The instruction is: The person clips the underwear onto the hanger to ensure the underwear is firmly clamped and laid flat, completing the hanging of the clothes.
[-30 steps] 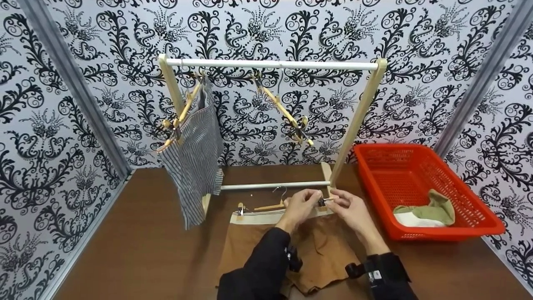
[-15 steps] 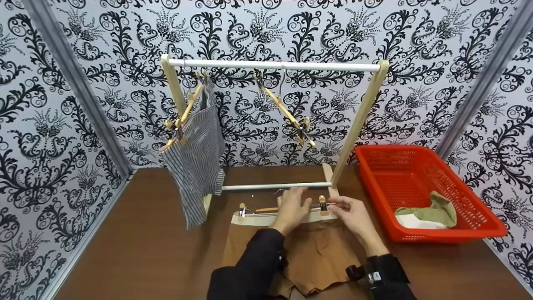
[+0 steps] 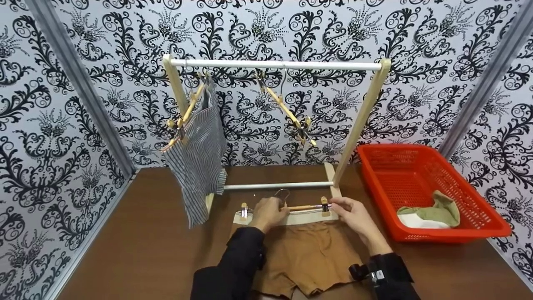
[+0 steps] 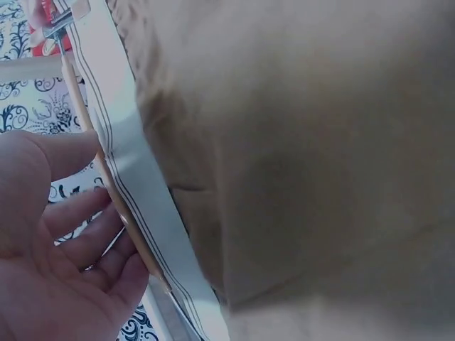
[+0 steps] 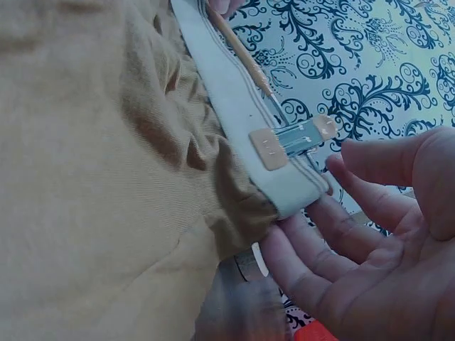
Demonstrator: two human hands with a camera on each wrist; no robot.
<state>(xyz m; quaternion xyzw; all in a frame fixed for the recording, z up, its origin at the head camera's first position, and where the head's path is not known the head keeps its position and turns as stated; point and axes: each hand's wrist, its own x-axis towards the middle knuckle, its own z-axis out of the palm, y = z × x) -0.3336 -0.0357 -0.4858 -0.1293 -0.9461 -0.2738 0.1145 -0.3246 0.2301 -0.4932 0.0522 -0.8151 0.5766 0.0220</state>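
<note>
A pair of brown shorts with a pale waistband is clipped to a wooden clip hanger, close over the table. My left hand holds the hanger's bar near its middle, thumb on one side and curled fingers behind, clearest in the left wrist view. At the other end, my right hand is beside the right clip. In the right wrist view its loosely bent fingertips touch the waistband's end, with thumb and index finger just past the clip.
Behind stands a rack with a white rail. From it hang striped shorts on the left and a bare clip hanger. A red basket on the right holds a green and white garment.
My left hand has moved left from the right clip to the middle of the hanger and taken hold of its bar. My right hand has stayed at the right end.
</note>
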